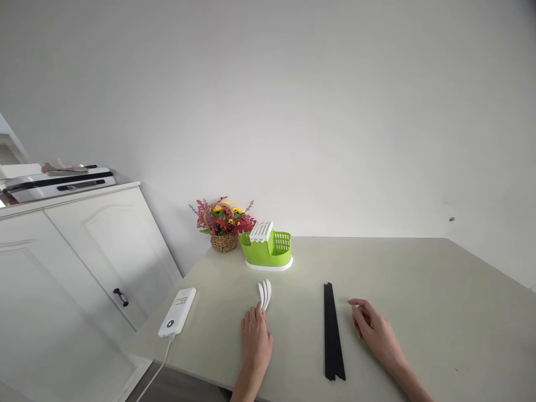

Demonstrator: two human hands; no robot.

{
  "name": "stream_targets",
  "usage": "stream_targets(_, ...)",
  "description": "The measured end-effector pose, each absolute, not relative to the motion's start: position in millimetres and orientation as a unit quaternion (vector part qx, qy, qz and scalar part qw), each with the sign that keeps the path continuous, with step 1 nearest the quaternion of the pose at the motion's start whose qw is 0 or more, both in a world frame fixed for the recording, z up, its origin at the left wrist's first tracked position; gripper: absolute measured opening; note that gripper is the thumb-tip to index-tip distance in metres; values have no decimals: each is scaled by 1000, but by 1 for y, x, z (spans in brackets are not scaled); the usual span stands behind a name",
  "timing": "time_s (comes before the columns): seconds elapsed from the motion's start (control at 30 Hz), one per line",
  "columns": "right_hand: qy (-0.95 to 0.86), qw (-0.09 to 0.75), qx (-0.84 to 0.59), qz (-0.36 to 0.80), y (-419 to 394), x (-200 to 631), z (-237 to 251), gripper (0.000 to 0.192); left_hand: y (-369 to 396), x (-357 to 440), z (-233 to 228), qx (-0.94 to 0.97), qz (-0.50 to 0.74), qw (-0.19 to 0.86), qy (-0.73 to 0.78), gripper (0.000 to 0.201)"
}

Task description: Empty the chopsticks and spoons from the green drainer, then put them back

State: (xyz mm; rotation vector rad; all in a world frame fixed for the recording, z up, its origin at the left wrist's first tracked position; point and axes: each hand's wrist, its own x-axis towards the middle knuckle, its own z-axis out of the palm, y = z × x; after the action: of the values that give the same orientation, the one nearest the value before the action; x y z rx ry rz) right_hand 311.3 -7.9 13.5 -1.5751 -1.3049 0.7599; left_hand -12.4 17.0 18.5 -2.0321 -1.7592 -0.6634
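- Both hands are laid open on the worktop: left hand touching white spoons, right hand beside black chopsticks.
- Open surface is seen rightward.
- Green caddy and flower basket are set behind; power bank near left edge.

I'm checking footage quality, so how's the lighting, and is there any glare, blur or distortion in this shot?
Head view: soft, even light, with only faint shadows under the left hand and right hand; no glare on the table; the black chopsticks and white spoons look sharp; wide-angle distortion tilts the cabinet at the left edge.
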Motion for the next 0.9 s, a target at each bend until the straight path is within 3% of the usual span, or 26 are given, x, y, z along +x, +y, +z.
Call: stream_targets(0.9, -532, 462, -642, 303, -10, 310, 16, 46, 19, -15, 14, -712, -312, 134, -615, 39)
